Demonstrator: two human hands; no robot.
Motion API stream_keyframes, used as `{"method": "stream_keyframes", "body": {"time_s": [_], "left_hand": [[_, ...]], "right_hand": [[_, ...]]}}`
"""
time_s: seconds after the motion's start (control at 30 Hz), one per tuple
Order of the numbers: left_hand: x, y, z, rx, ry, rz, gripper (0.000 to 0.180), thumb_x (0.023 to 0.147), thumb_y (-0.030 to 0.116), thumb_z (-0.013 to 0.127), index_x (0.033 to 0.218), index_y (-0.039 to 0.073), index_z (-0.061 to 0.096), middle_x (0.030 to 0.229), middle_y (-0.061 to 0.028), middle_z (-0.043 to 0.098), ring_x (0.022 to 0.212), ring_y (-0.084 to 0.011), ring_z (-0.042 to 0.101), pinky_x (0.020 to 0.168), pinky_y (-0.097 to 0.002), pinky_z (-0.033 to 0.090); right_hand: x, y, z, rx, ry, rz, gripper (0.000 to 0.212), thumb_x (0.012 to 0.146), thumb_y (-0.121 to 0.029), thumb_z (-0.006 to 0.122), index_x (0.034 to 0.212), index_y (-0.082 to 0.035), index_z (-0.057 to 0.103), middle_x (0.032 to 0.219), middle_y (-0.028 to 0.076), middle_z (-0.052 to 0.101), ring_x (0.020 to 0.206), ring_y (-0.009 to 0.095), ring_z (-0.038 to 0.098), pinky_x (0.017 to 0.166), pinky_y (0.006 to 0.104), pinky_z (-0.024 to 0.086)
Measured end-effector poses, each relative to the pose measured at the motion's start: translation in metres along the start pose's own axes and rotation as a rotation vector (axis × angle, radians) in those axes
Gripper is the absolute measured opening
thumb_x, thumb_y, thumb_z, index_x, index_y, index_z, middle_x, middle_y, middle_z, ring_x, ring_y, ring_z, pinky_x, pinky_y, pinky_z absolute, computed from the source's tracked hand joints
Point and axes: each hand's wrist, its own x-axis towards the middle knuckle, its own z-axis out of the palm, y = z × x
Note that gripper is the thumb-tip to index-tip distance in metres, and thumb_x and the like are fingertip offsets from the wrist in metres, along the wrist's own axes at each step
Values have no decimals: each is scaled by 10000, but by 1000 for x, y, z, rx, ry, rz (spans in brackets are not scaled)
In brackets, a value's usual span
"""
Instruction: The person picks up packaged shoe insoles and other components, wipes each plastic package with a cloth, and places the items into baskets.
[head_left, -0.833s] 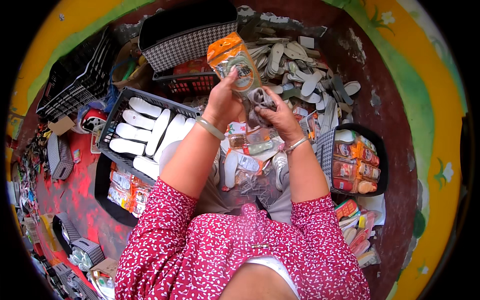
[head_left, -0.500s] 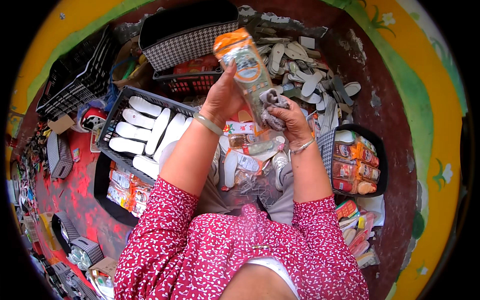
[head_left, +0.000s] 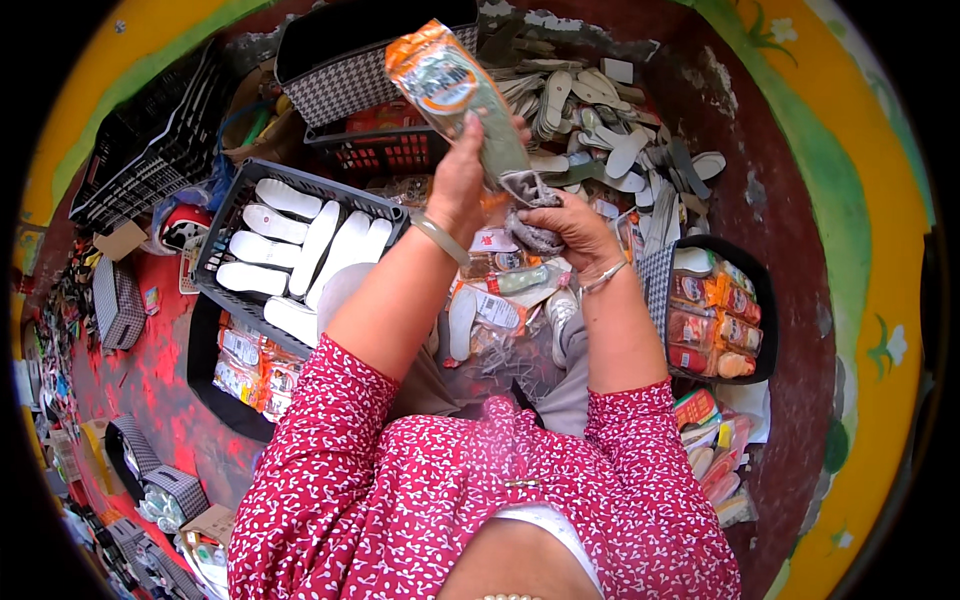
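My left hand point(head_left: 462, 180) is closed round a long clear packet of insoles point(head_left: 458, 95) with an orange and blue printed top, held up and tilted to the left. In my right hand point(head_left: 575, 230) is a crumpled grey cloth point(head_left: 532, 205), pressed at the packet's lower end. Below the hands, between my feet, lie loose packets and a white insole point(head_left: 462, 325), with a packaged insole point(head_left: 497, 310) beside it.
A dark crate point(head_left: 225, 285) of white insoles stands at left, a black bin of orange packets point(head_left: 262, 375) below it. Another bin point(head_left: 657, 290) of orange packets sits at right. Loose insoles point(head_left: 625, 150) pile up at the far right. A houndstooth basket point(head_left: 370, 75) stands behind.
The packet has moved up and left with my left hand and now leans further left. My right hand with the cloth has shifted slightly left and down.
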Motion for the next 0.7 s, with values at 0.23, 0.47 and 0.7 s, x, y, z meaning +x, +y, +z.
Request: {"method": "stream_keyframes", "body": {"time_s": [0.23,0.47,0.7], "left_hand": [[-5,11,-4,-288,-128,-156,514,959,419,374,1292,27,356,1230,-218,502,1116,-365,524,920,-514,455],[-2,8,-6,-234,-67,-78,477,967,402,357,1270,34,355,1184,-228,519,1100,-383,526,945,-527,430],[6,21,-14,-299,113,47,395,970,370,387,1212,60,427,1149,-140,530,1081,-303,518,961,-525,400]], "right_hand": [[-10,-12,-3,-47,91,-143,298,729,9,650,1021,25,594,875,70,645,727,145,632,682,267,520],[-16,-21,-13,-150,127,-108,289,718,28,640,1005,22,605,861,62,644,719,129,622,690,253,510],[-30,-40,-24,-271,531,-771,415,838,-179,664,1179,-14,495,1069,94,602,921,150,596,792,282,493]]}}
